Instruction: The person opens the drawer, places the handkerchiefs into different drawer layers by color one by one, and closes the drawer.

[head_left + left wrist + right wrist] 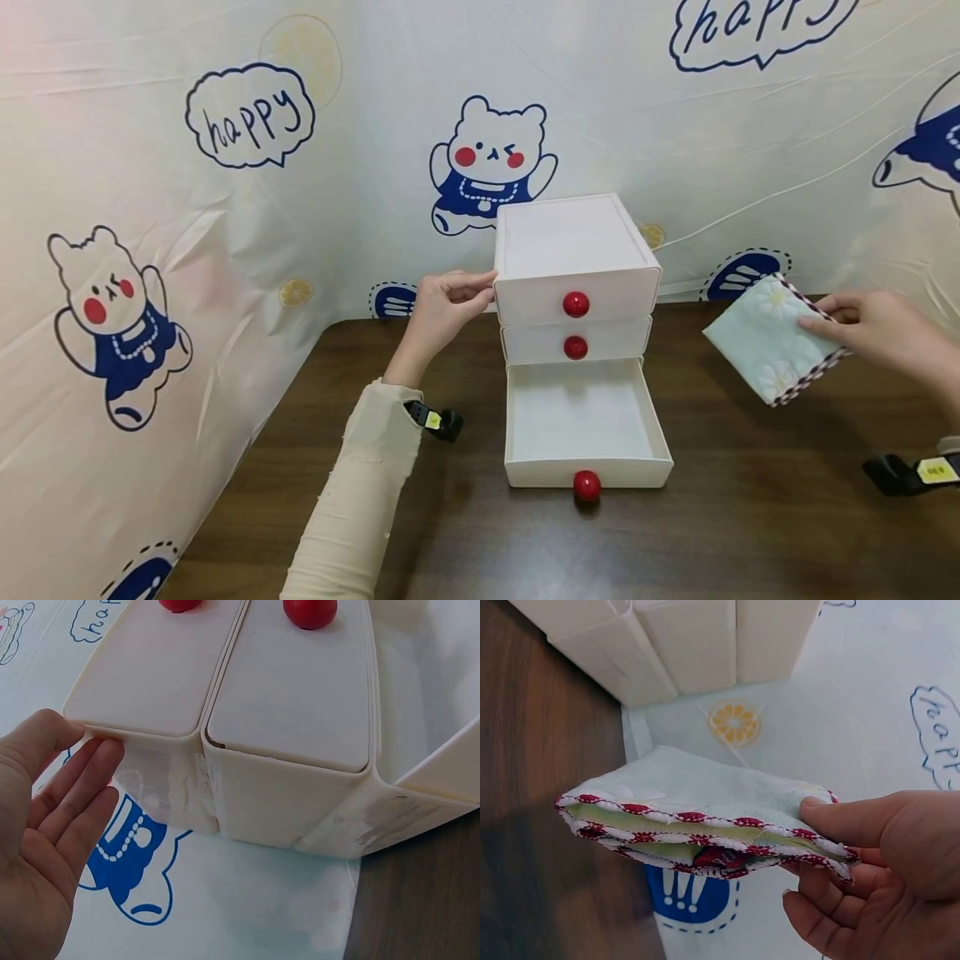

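Note:
A white drawer box (pixel 570 237) with three drawers and red round knobs stands at the back of the table. Its bottom drawer (pixel 581 417) is pulled out and bare inside; the upper two are closed. My left hand (pixel 450 308) touches the left edge of the top tier, thumb and fingertips at its front corner, fingers fairly straight in the left wrist view. To the right of the box, my right hand (pixel 877 329) pinches a folded pale blue-green small towel (pixel 768 337) in the air. The towel has flower patterns and a dark-red-and-white edging, its layers visible in the right wrist view.
The brown wooden table (pixel 450 533) stretches around the box. Behind it hangs a pale curtain (pixel 360 167) printed with bears, lemon slices and "happy" bubbles. Its lower edge meets the table's back edge. Dark straps sit on both wrists.

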